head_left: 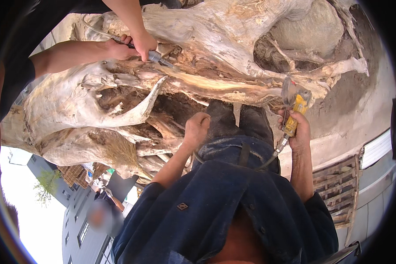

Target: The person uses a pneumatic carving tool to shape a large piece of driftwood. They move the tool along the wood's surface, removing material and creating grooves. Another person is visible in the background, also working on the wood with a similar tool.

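My right hand (300, 127) is wrapped round a yellow air-powered angle grinder (298, 110). The grinder's guarded head (290, 91) is up against the right end of a pale, freshly bared ridge on a big weathered driftwood root (224, 88). A hose fitting (281, 143) leads from its lower end to an air hose (267, 164) crossing my waist. Left of my trousers, my left hand (197, 130) hangs curled closed just below the root, with no object visible in it.
A co-worker's two hands (138, 46) hold a grey air tool (156, 57) against the root at upper left. A curved wood spur (147, 103) juts out left of my left hand. A slatted wooden pallet (339, 189) stands at right. Another person (105, 215) is at lower left.
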A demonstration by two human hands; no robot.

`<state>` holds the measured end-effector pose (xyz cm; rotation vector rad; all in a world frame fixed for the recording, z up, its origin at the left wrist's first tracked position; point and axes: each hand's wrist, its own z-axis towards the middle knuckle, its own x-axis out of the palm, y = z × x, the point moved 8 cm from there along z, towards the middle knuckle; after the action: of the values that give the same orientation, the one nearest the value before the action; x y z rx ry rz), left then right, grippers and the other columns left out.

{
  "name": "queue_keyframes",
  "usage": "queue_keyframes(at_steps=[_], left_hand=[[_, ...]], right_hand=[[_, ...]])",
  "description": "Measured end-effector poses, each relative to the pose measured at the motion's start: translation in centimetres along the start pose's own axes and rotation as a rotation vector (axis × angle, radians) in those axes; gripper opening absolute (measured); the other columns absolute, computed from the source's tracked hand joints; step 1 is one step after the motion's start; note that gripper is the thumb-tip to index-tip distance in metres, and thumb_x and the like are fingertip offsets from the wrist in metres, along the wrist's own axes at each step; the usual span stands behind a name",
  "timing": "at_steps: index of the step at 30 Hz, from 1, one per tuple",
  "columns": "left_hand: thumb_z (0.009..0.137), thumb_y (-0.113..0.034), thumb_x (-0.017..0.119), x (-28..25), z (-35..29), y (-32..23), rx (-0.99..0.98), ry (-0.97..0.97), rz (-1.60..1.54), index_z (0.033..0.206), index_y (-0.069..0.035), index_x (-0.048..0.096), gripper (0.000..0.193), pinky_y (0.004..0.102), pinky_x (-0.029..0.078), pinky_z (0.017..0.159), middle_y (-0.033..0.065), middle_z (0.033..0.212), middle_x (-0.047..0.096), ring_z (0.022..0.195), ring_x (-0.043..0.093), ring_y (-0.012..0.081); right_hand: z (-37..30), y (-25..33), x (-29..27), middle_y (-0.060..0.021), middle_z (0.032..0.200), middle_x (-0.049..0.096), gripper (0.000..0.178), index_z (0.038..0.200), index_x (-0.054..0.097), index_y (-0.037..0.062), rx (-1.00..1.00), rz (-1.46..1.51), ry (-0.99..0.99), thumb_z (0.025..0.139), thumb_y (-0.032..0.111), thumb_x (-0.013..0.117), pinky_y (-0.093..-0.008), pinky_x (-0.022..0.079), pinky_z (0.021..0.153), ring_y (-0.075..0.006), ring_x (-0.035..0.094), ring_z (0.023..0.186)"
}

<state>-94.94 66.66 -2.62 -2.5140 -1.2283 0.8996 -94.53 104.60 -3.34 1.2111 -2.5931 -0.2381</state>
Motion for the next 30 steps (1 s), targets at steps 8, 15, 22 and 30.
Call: queue_keyframes(at_steps=[8, 15, 22, 30], left_hand=[[0.091, -0.001, 0.056, -7.4, 3.0, -2.5, 0.374, -0.359, 0.167, 0.116, -0.004, 0.068, 0.028, 0.0439, 0.055, 0.087, 0.0165, 0.116, 0.068, 0.102, 0.067, 0.0375], [0.095, -0.004, 0.054, -12.1, 6.7, -2.1, 0.318, -0.383, 0.293, 0.114, -0.005, 0.069, 0.025, 0.0460, 0.054, 0.081, 0.0190, 0.101, 0.070, 0.092, 0.069, 0.0392], [0.088, 0.003, 0.059, -14.5, 6.0, -3.8, 0.436, -0.493, 0.374, 0.108, -0.005, 0.071, 0.024, 0.0446, 0.055, 0.081, 0.0143, 0.106, 0.070, 0.091, 0.068, 0.0367], [0.081, 0.005, 0.061, -13.8, 7.0, -6.4, 0.635, -0.382, 0.863, 0.112, -0.005, 0.069, 0.034, 0.0495, 0.044, 0.102, 0.0076, 0.118, 0.068, 0.116, 0.060, 0.0322]], right_hand=[[0.6, -0.8, -0.4, -0.0175, 0.102, 0.073, 0.033, 0.116, 0.061, 0.0007, 0.010, 0.008, -0.028, 0.091, 0.021, 0.063, -0.0384, 0.057, 0.067, -0.0237, 0.069, 0.078], [1.1, -1.3, -0.3, -0.0167, 0.102, 0.073, 0.033, 0.117, 0.060, 0.0025, 0.021, -0.009, -0.045, 0.091, 0.023, 0.065, -0.0377, 0.057, 0.067, -0.0230, 0.069, 0.078], [1.9, -2.3, 0.0, -0.0173, 0.099, 0.072, 0.032, 0.117, 0.060, 0.0017, 0.032, 0.016, -0.095, 0.091, 0.020, 0.063, -0.0368, 0.057, 0.062, -0.0227, 0.070, 0.073], [2.7, -3.1, 0.2, -0.0172, 0.100, 0.072, 0.033, 0.118, 0.059, 0.0011, 0.029, 0.003, -0.095, 0.090, 0.020, 0.064, -0.0359, 0.056, 0.062, -0.0224, 0.069, 0.072]])
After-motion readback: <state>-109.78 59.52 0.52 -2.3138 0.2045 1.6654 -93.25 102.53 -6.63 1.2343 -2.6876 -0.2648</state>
